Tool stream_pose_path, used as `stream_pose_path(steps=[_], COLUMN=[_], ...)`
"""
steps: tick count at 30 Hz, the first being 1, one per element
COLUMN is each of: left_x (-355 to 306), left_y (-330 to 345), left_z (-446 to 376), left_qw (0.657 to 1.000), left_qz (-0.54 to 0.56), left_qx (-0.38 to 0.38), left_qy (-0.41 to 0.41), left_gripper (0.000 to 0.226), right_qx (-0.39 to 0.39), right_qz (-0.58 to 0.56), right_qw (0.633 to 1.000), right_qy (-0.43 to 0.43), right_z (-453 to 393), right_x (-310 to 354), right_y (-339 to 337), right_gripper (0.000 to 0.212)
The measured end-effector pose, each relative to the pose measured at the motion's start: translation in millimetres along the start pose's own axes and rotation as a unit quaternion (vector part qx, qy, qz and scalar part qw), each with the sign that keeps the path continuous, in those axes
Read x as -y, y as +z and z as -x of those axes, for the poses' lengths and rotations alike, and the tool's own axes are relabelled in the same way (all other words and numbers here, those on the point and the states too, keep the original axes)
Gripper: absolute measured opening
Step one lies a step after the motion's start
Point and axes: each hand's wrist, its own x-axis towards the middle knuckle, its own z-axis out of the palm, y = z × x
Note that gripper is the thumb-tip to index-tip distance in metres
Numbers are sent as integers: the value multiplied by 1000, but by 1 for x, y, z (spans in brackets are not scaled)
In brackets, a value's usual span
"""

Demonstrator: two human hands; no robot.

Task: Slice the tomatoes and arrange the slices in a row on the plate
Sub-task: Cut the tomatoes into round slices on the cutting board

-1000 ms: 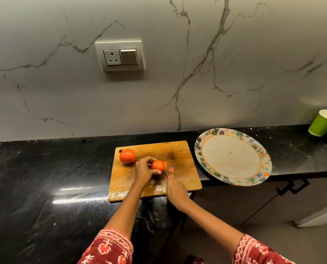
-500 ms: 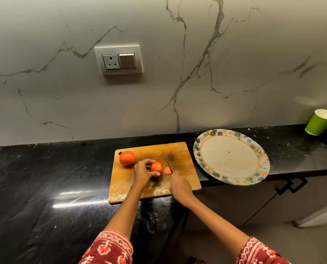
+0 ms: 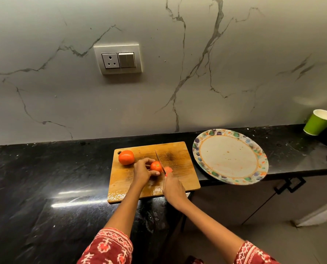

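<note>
Left hand (image 3: 142,171) steadies tomato (image 3: 155,166); right hand (image 3: 173,188) holds knife (image 3: 159,161) beside it.

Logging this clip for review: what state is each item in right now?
Left hand: gripping the tomato being cut.
Right hand: closed on the knife handle.
Knife: blade against the held tomato.
Held tomato: partly sliced.
Cut slice: lying on the board.
Second tomato: whole, untouched.
Cutting board: wet, stained.
Plate: no slices yet.
Green cup: upright.
</note>
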Motion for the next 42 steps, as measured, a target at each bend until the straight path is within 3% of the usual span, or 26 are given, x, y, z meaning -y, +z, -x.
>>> stream_pose_path(steps=[11, 17, 23, 32, 42], left_x=[-4, -3, -1, -5, -3], left_y=[1, 0, -2, -4, -2], left_z=[-2, -1, -1, -6, -4], left_qw=[1000, 999, 999, 998, 998], left_qz=[-29, -39, -44, -61, -59], left_qx=[3, 5, 5, 10, 9], left_qy=[-3, 8, 3, 11, 1], left_gripper=[44, 44, 45, 45, 45], right_qx=[8, 11, 7, 9, 1], right_qz=[29, 37, 57, 51, 81], right_qw=[1000, 999, 998, 999, 997], right_qy=[10, 15, -3, -8, -17], right_z=[-2, -19, -3, -22, -15], right_x=[6, 16, -1, 8, 0], right_y=[-3, -3, 7, 2, 9], right_gripper=[35, 23, 36, 26, 29])
